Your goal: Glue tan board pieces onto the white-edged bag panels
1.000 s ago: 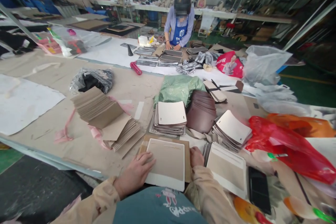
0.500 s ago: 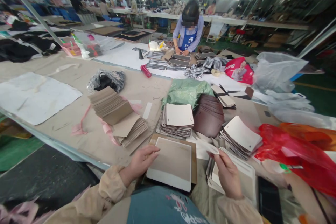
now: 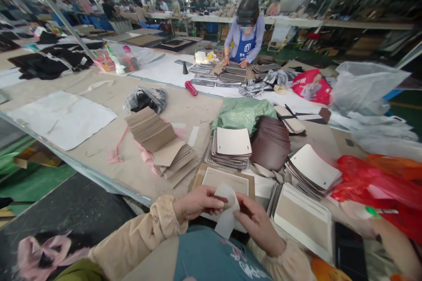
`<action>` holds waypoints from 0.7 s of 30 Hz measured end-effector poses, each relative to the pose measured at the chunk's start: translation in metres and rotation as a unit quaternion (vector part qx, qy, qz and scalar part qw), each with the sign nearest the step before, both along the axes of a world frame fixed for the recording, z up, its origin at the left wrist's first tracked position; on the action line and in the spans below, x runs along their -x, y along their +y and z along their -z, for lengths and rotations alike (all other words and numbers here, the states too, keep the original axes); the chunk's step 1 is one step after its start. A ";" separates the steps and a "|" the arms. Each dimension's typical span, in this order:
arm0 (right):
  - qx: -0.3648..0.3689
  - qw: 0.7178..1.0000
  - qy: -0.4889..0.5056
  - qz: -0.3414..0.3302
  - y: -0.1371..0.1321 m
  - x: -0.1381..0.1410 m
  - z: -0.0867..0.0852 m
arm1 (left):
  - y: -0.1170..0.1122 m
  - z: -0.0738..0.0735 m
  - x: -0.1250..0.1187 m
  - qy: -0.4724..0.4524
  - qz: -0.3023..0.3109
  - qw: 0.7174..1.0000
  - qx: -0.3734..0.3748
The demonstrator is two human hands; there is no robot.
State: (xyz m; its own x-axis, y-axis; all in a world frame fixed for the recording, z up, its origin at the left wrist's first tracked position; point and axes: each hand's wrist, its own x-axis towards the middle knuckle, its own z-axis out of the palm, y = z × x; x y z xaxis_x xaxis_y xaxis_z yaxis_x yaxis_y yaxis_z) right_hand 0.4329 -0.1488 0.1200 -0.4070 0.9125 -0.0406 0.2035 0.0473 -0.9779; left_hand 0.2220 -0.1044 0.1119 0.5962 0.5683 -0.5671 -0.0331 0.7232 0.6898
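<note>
Between my hands, over my lap, a translucent white strip (image 3: 227, 225) curls into a loop; it looks like tape or its backing paper. My left hand (image 3: 199, 203) pinches the strip's left side. On its right side the fingers of my right hand (image 3: 256, 220) are closed on the same strip. Just beyond them a beige panel with a white border (image 3: 227, 177) lies on a brown cardboard piece (image 3: 251, 186), its near part hidden by my hands. To the right rests a stack of similar white-bordered panels (image 3: 303, 217).
Stacks of cream panels (image 3: 233, 141), dark brown panels (image 3: 271, 145) and beige card pieces (image 3: 158, 140) stand beyond. A red plastic bag (image 3: 379, 193) and a dark flat object (image 3: 349, 246) lie right. Another person (image 3: 245, 30) works across the table.
My right hand has brought the white strip left and towards my body. My left hand has left the panel's edge and now pinches the strip too. The view has shifted slightly.
</note>
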 end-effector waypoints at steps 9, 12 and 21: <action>-0.020 0.995 -0.072 -0.064 0.011 0.008 0.004 | 0.005 -0.007 0.008 -0.082 -0.031 0.989 0.116; -0.033 0.991 -0.111 -0.071 0.014 0.014 0.004 | 0.007 -0.003 0.009 -0.031 -0.015 0.998 0.055; 0.194 0.978 0.064 0.036 0.016 0.019 0.016 | 0.011 0.009 0.012 0.043 -0.109 0.992 -0.045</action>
State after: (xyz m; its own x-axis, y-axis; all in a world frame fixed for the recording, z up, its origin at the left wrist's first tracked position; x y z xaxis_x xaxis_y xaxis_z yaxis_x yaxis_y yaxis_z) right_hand 0.4136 -0.1327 0.1036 -0.3670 0.8645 -0.3434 0.0676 -0.3433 -0.9368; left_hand 0.2104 -0.0933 0.1030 0.4050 0.7291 -0.5517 -0.1193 0.6404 0.7588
